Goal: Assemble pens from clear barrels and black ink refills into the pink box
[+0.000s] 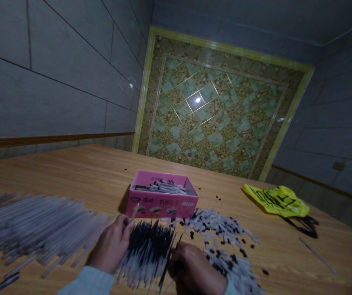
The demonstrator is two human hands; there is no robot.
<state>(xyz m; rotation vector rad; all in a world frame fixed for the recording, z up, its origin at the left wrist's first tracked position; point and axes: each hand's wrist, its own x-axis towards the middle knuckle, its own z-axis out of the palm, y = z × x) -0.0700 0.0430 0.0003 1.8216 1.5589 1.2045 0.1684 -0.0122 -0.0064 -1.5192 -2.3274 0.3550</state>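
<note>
Gripping thin plastic tube (pixel 134 212), left hand (pixel 111 244), pink cardboard box (pixel 162 200)

Grey tiled walls (pixel 56 73) enclose a glossy green patterned floor (pixel 213 110) reflecting a lamp; a wooden table (pixel 80 168) fills the foreground.

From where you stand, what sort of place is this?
Probably a small home workshop for hand assembly: a wooden table in a tiled room, heaped with thin pen refills and small caps, beside a pink box.
</note>
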